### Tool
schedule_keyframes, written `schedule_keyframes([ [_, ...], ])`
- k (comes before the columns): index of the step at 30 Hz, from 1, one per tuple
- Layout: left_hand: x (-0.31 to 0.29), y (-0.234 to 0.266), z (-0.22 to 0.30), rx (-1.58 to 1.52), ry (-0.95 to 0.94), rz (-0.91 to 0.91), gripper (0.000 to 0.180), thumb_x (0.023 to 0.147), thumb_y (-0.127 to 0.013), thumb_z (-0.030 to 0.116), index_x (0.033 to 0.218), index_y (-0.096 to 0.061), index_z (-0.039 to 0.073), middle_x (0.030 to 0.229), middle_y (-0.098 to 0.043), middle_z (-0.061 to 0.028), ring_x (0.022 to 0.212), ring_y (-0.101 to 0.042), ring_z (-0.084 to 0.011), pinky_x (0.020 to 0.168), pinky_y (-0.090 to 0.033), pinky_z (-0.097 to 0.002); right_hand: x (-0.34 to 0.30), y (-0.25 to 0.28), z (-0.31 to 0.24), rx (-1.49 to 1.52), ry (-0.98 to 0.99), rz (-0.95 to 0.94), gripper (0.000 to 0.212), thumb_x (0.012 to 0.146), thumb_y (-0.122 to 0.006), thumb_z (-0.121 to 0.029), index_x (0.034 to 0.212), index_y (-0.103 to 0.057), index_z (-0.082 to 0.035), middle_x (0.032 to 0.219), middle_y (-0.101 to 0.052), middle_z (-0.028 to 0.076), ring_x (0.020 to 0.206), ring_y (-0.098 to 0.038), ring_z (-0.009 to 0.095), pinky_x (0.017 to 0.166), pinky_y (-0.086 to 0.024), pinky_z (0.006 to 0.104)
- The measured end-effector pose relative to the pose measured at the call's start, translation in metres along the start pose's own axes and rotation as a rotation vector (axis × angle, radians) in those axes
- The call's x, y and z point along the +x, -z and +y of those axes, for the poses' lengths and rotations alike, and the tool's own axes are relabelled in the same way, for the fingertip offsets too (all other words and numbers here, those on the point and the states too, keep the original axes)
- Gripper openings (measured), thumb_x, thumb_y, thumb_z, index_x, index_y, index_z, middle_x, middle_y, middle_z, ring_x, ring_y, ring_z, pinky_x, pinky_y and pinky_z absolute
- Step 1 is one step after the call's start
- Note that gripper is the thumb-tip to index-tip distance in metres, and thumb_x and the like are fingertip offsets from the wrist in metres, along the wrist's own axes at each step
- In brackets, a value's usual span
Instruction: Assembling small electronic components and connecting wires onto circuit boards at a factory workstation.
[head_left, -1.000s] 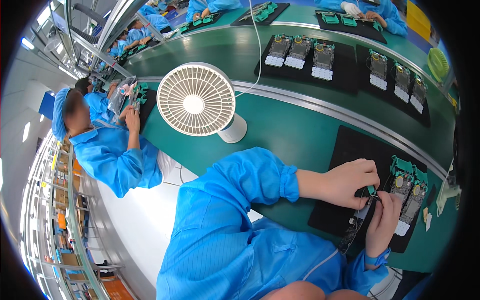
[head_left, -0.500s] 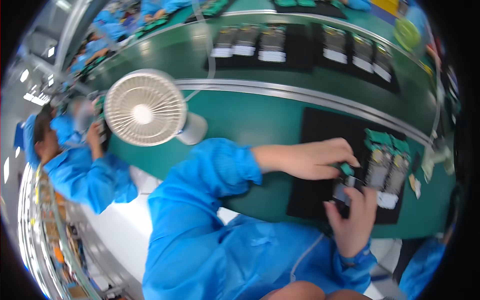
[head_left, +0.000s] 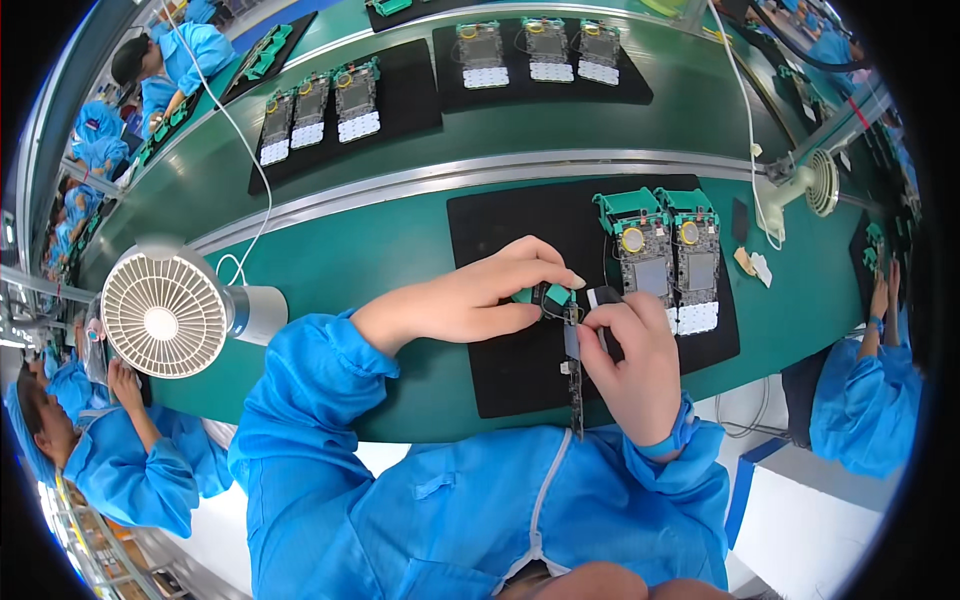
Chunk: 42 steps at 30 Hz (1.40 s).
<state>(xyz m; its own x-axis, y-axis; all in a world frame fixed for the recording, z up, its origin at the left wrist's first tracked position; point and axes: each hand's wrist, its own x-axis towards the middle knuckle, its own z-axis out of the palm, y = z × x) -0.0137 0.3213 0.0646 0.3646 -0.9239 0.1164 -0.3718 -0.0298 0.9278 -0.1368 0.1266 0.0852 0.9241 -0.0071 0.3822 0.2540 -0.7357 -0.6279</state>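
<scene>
A thin dark circuit board with a teal plastic end piece (head_left: 572, 345) is pinched between both hands just right of the frame's centre: the left hand (head_left: 470, 300) is closed on the teal end with thumb and fingertips, and the right hand (head_left: 632, 365) is closed around the board's edge lower down, so that it is held on edge above the black rectangular work mat (head_left: 510, 360). Against the views of a second and half a second ago, the hands are seen to have been drawn toward the body, away from the two finished teal-and-grey boards (head_left: 668, 255) lying flat on the mat to the right; the piece is judged to be in hand for fitting, not set down.

The long green table (head_left: 380, 250) is crossed by a metal rail, and a round white desk fan (head_left: 165, 315) stands at the left. Small white rectangular label patches are seen on the boards on the black mats in the upper frame (head_left: 345, 100); a tan scrap and a white scrap (head_left: 752, 265) lie at the right.
</scene>
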Motion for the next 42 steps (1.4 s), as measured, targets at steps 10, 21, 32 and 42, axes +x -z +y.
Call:
schedule_keyframes([
  [10,0.004,0.003,-0.001,0.047,-0.008,-0.002,0.043,0.089,-0.055,-0.002,0.132,-0.052,0.005,0.125,-0.044,-0.0119,0.12,-0.045,-0.026,0.103,-0.036,-0.0346,-0.003,0.005,-0.009,-0.182,0.21,-0.052,0.016,0.072,-0.073,-0.005,0.085,-0.062,-0.006,0.084,-0.052,0.009,0.077,-0.052,0.029,0.065,-0.045,0.0399],
  [21,0.003,0.001,-0.003,0.044,-0.03,0.004,0.044,0.088,-0.057,-0.003,0.131,-0.052,0.005,0.125,-0.044,-0.0115,0.12,-0.045,-0.0267,0.103,-0.036,-0.0347,-0.003,0.0,-0.005,-0.254,0.124,0.057,0.015,0.073,-0.072,-0.006,0.083,-0.061,-0.007,0.084,-0.051,0.011,0.078,-0.054,0.03,0.066,-0.045,0.0408],
  [32,0.001,-0.008,0.0,0.26,-0.059,0.211,0.039,0.08,-0.068,0.004,0.118,-0.06,0.008,0.11,-0.052,-0.0103,0.107,-0.05,-0.0266,0.089,-0.041,-0.0362,0.014,-0.013,0.021,0.269,-0.102,-0.067,0.008,0.079,-0.064,-0.003,0.08,-0.055,-0.003,0.079,-0.053,0.012,0.071,-0.055,0.03,0.061,-0.043,0.0383],
  [42,-0.024,-0.017,0.049,0.347,0.223,0.41,0.038,0.078,-0.072,0.015,0.109,-0.055,0.002,0.106,-0.052,-0.014,0.097,-0.054,-0.0293,0.082,-0.048,-0.0363,-0.018,-0.003,0.033,-0.433,-0.034,-0.162,0.033,0.092,-0.061,-0.026,0.067,-0.057,-0.005,0.065,-0.051,0.014,0.063,-0.056,0.035,0.054,-0.043,0.0454],
])
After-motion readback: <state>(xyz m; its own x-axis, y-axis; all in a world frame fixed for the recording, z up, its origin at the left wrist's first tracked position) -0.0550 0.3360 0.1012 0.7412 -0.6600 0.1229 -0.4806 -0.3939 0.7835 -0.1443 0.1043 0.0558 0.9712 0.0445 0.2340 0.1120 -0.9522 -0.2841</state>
